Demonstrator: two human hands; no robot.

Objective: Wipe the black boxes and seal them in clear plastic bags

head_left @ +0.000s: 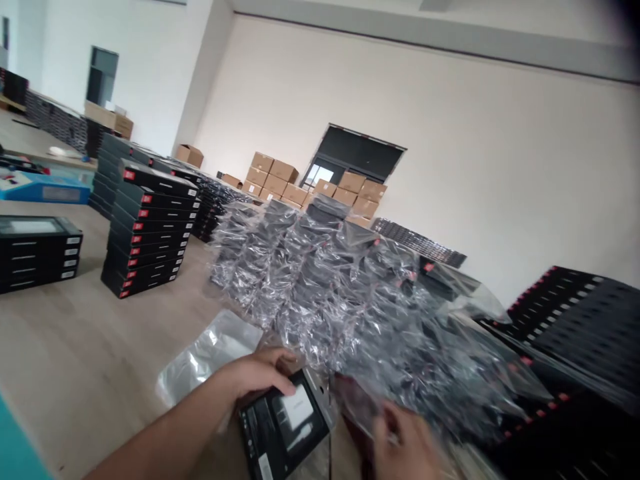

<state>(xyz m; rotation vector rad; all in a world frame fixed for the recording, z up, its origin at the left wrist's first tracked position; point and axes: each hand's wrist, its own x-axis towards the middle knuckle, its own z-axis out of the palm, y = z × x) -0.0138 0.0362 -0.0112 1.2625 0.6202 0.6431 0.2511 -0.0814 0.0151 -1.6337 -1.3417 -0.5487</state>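
Note:
My left hand (267,373) is wrapped over the upper left edge of a black box (260,427), thumb on its front. A white charger and cable are pictured on the box, which is tilted. Clear film shows along the box's right edge. To the right, my right hand (407,443) is smeared by motion, its fingers pinched at a piece of clear plastic film (363,400) with a dark reddish tint behind it. A flat clear plastic bag (213,353) lies on the table beside my left wrist.
Stacks of boxes in clear bags (320,287) fill the space ahead. Unbagged black boxes (155,227) stand to the left, with a shorter stack (40,253) and a blue box (45,188) nearby. More black boxes (590,327) are at right. Cardboard cartons (275,180) sit by the wall.

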